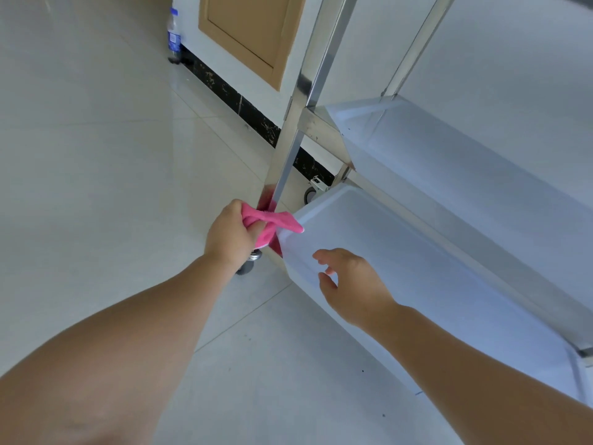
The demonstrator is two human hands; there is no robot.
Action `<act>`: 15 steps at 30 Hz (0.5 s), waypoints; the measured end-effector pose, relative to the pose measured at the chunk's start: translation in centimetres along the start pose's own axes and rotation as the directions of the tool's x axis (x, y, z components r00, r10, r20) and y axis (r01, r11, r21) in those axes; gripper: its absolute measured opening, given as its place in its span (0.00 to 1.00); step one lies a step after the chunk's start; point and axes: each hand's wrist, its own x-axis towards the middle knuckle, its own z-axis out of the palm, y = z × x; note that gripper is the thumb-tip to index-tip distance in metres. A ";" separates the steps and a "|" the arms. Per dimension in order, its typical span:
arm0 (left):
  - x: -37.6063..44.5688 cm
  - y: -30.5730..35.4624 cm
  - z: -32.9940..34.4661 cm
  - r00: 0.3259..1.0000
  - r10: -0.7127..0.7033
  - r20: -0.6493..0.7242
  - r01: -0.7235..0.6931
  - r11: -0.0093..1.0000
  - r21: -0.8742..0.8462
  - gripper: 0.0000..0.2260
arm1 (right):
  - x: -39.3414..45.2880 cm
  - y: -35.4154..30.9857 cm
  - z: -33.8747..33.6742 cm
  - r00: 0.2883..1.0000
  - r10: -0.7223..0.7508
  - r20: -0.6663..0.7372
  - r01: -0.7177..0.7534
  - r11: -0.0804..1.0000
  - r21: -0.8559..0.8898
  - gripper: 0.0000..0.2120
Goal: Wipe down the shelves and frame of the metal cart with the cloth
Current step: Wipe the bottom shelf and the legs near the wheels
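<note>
Pink cloth [271,221] wrapped around the cart's steel corner post [290,152], low down by the bottom shelf [417,258].

The left hand [229,234] forms the grip: fingers clenched around the bunched cloth, pressing it against the post. Just below that grip a caster wheel [245,268] sits on the pale tiled floor [96,155]. To the right of the grip, the right hand [351,284] hovers over the shelf's near edge, fingers relaxed, grasping nothing. Far beyond the grip, a bottle [174,36] stands by the wall; its blue label is too blurred to read.
</note>
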 end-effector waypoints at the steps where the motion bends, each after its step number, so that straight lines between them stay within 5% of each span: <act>1: -0.3 0.6 -0.9 1.000 0.024 -0.009 -0.024 0.999 0.031 0.07 | 0.1 -0.6 -0.3 1.000 -0.016 -0.012 0.016 1.000 0.022 0.18; 9: -3.1 14.4 -13.9 0.987 0.134 0.083 -0.151 0.956 0.251 0.16 | 1.0 -9.9 -7.9 0.979 -0.181 -0.097 0.196 0.964 0.178 0.27; 15: -1.8 32.4 -27.6 0.996 0.061 0.063 -0.078 0.945 0.319 0.17 | 1.4 -20.4 -26.0 0.968 -0.171 -0.184 0.227 0.909 0.349 0.08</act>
